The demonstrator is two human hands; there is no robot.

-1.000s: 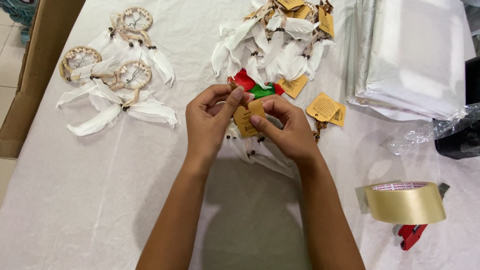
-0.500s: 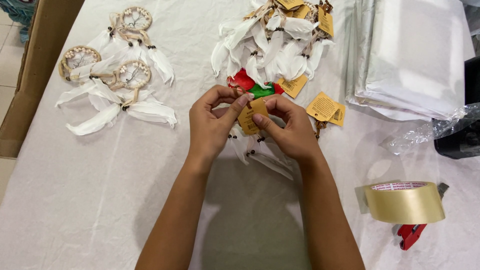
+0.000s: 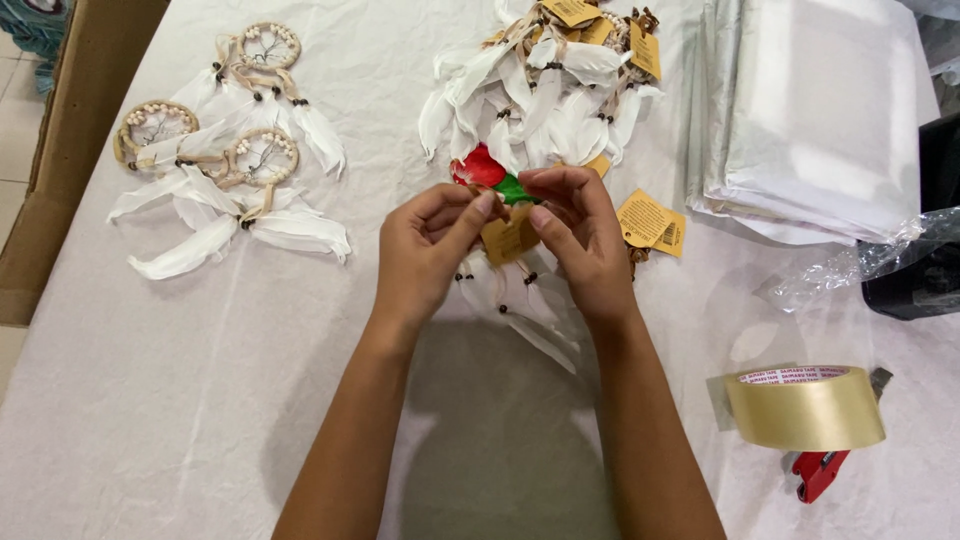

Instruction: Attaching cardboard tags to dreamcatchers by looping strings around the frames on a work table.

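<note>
Both my hands meet over the middle of the white-covered table [image 3: 200,400]. My left hand [image 3: 425,250] and my right hand [image 3: 580,240] pinch a small dreamcatcher with a tan paper tag [image 3: 510,238] between thumbs and fingers. Its white feathers [image 3: 520,310] with dark beads hang down between my wrists. Just beyond my fingertips lies a red and green feather piece [image 3: 490,172].
Three tan-ringed dreamcatchers with white feathers [image 3: 225,170] lie at the left. A heap of tagged ones [image 3: 550,80] sits at the top centre, loose tan tags [image 3: 650,220] beside it. Clear bags [image 3: 820,120] are stacked right. A tape roll on a red dispenser [image 3: 805,410] sits lower right. Cardboard box [image 3: 60,150] at left edge.
My hands have stayed in place, with the fingers shifting slightly on the tag and dreamcatcher; the hanging feathers moved a little.
</note>
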